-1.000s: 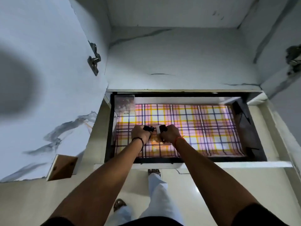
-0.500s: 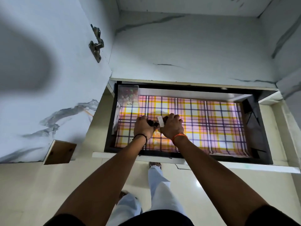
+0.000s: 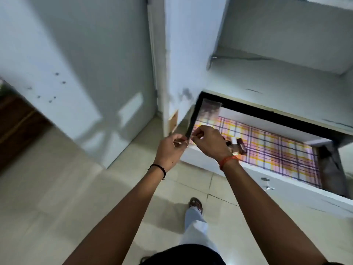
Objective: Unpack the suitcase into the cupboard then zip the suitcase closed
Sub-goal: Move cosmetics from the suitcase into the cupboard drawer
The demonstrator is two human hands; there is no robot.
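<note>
- Open cupboard (image 3: pixel 271 119) compartment at 2 o'clock, black-framed, lined with a plaid sheet (image 3: pixel 271 150) in yellow, pink and dark stripes.
- Small dark items (image 3: pixel 239 147) lying on the sheet near its left end, just beyond the right wrist; too blurred to name.
- Right hand (image 3: pixel 208 141) raised before the compartment's left edge, fingers curled, thumb and forefinger pinched together; whether anything sits between them, cannot tell.
- Left hand (image 3: pixel 170 149) just beside it at 9 o'clock, fingertips likewise pinched, nearly touching the right.
- Orange thread (image 3: pixel 228 161) round the right wrist, black band (image 3: pixel 158 168) round the left.
- Pale tiled floor (image 3: pixel 76 197) below; a sandalled foot (image 3: pixel 195 203) at 6 o'clock.
- Suitcase not in view.
</note>
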